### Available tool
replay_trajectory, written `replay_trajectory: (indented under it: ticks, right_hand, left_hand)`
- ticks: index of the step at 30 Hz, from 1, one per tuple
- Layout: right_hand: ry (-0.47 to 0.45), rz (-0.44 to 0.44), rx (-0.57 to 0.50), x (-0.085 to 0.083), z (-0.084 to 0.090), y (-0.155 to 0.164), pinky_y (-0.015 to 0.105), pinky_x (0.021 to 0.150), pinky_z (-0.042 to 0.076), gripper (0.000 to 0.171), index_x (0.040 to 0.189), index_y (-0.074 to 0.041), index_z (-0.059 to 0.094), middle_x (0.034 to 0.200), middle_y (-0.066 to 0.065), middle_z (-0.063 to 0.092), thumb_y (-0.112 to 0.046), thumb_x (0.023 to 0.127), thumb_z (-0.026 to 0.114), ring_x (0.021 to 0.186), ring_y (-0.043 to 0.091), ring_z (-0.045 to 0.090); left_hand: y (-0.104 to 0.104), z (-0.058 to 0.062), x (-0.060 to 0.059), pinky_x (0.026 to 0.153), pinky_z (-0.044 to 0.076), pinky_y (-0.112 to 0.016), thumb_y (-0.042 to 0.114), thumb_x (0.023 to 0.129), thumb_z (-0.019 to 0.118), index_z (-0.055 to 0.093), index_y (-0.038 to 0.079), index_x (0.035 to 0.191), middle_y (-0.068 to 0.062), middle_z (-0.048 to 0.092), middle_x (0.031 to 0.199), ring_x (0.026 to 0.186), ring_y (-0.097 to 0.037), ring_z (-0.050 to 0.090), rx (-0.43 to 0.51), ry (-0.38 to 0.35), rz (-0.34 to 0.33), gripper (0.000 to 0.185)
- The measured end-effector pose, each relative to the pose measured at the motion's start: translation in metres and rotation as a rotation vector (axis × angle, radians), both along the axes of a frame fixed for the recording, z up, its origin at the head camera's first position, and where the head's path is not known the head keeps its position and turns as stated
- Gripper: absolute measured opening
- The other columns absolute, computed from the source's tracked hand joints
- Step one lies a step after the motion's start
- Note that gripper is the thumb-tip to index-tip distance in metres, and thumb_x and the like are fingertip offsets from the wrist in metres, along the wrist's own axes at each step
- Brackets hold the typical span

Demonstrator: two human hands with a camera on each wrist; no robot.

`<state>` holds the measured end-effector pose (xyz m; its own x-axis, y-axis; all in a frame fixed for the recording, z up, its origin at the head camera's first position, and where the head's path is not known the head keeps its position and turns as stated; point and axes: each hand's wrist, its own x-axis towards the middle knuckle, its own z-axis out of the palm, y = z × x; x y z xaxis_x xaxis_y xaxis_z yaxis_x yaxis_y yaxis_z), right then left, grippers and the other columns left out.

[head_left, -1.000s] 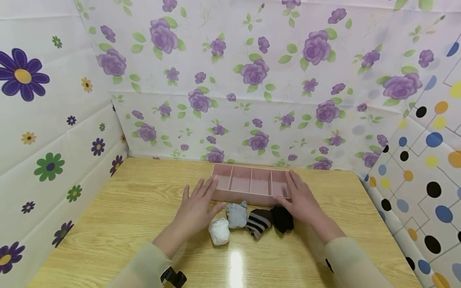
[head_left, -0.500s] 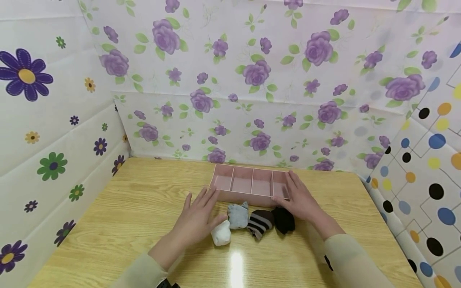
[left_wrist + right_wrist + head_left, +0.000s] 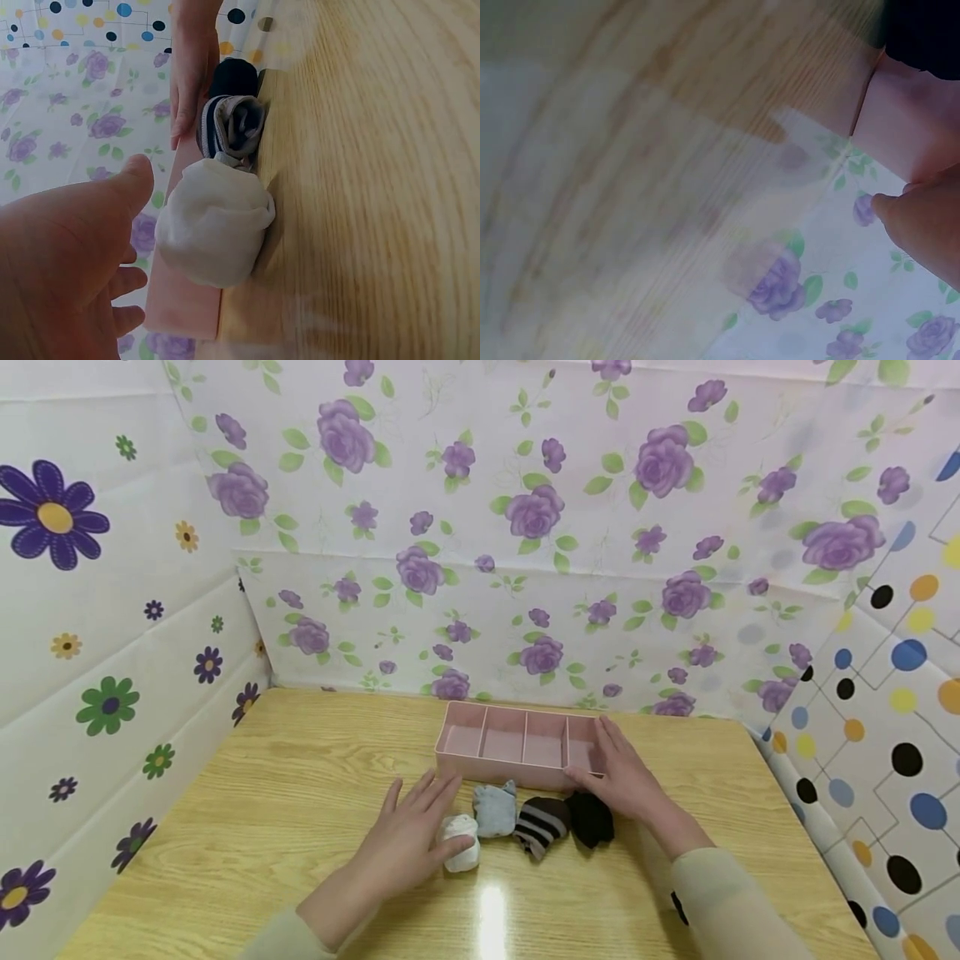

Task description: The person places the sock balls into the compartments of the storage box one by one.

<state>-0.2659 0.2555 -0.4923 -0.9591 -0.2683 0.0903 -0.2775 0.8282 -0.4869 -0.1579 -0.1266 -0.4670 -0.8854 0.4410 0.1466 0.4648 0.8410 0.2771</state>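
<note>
A pink box (image 3: pixel 480 768) with several compartments in a row sits near the back of the table. My right hand (image 3: pixel 626 781) rests at its right end, fingers extended along the side and thumb at the front rim. In front of the box lie rolled socks: a white one (image 3: pixel 453 828), a light grey-blue one (image 3: pixel 495 811), a brown striped one (image 3: pixel 542 822) and a black one (image 3: pixel 591 818). My left hand (image 3: pixel 408 835) is beside the white sock, fingers spread and thumb overlapping it in the head view. The left wrist view shows a gap between this hand and the white sock (image 3: pixel 214 225).
The wooden table (image 3: pixel 300 785) carries the box and socks. A cloth with purple roses (image 3: pixel 525 510) hangs behind it. Other patterned cloths close off the left side (image 3: pixel 172 635) and the right side (image 3: pixel 877 710).
My left hand has left the box's left end and come back toward me, down beside the white sock. The right hand stays at the box's right end.
</note>
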Motion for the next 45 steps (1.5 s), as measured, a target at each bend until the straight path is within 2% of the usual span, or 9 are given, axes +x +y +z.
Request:
replay_trajectory:
  ticks: [5,10,19,26,31,36,45]
  right_hand:
    - [0.012,0.004,-0.018,0.001,0.001,-0.002,0.07,0.128,0.024,0.114,0.177,-0.002,0.007,0.183,0.022,0.003,-0.068,0.104,0.066,0.167,0.047,0.009]
    - [0.016,0.006,-0.014,0.002,0.002,-0.002,0.069,0.128,0.024,0.114,0.177,-0.002,0.007,0.184,0.021,0.003,-0.067,0.104,0.066,0.167,0.046,0.009]
    - [0.026,0.012,-0.009,0.001,0.001,0.0,0.07,0.128,0.023,0.113,0.176,-0.001,0.007,0.183,0.023,0.003,-0.066,0.105,0.066,0.167,0.048,0.009]
    - [-0.004,0.01,-0.02,0.001,0.0,0.0,0.068,0.129,0.023,0.115,0.177,-0.003,0.004,0.184,0.02,-0.001,-0.068,0.104,0.065,0.168,0.046,0.007]
    - [0.011,0.012,-0.026,0.001,0.001,-0.001,0.07,0.128,0.023,0.114,0.176,-0.002,0.005,0.183,0.022,0.001,-0.067,0.105,0.066,0.167,0.048,0.008]
    - [0.008,0.012,-0.031,0.0,0.001,-0.001,0.07,0.129,0.023,0.114,0.177,-0.003,0.004,0.184,0.021,0.0,-0.067,0.105,0.065,0.167,0.047,0.007]
    - [-0.01,0.002,-0.024,0.001,0.0,0.0,0.07,0.128,0.024,0.115,0.177,-0.003,0.003,0.184,0.021,-0.002,-0.069,0.104,0.064,0.167,0.047,0.006]
  left_hand:
    - [-0.003,-0.001,0.009,0.129,0.014,-0.075,0.068,0.104,0.063,0.038,0.009,0.173,-0.01,0.037,0.177,0.164,-0.038,0.029,-0.013,-0.003,-0.036,0.094]
    - [-0.004,-0.004,0.015,0.128,0.015,-0.075,0.064,0.101,0.072,0.041,0.008,0.171,-0.011,0.041,0.175,0.162,-0.041,0.035,-0.004,-0.009,-0.075,0.095]
    - [-0.003,-0.01,0.018,0.126,0.022,-0.077,0.06,0.092,0.085,0.048,0.004,0.166,-0.015,0.05,0.168,0.157,-0.043,0.042,-0.013,0.025,-0.094,0.099]
    - [-0.004,-0.013,0.018,0.122,0.031,-0.076,0.052,0.088,0.092,0.065,0.008,0.15,-0.011,0.067,0.149,0.144,-0.037,0.057,0.006,0.115,-0.071,0.081]
    - [-0.003,-0.013,0.016,0.121,0.035,-0.074,0.05,0.088,0.092,0.07,0.011,0.139,-0.006,0.072,0.134,0.132,-0.031,0.064,0.028,0.158,-0.059,0.068]
    - [-0.001,-0.012,0.015,0.12,0.037,-0.072,0.047,0.088,0.094,0.072,0.012,0.134,-0.003,0.073,0.127,0.125,-0.029,0.066,0.028,0.167,-0.052,0.062]
    - [0.0,-0.013,0.013,0.119,0.039,-0.071,0.036,0.091,0.093,0.074,0.013,0.128,-0.001,0.075,0.124,0.12,-0.028,0.069,0.026,0.177,-0.06,0.048]
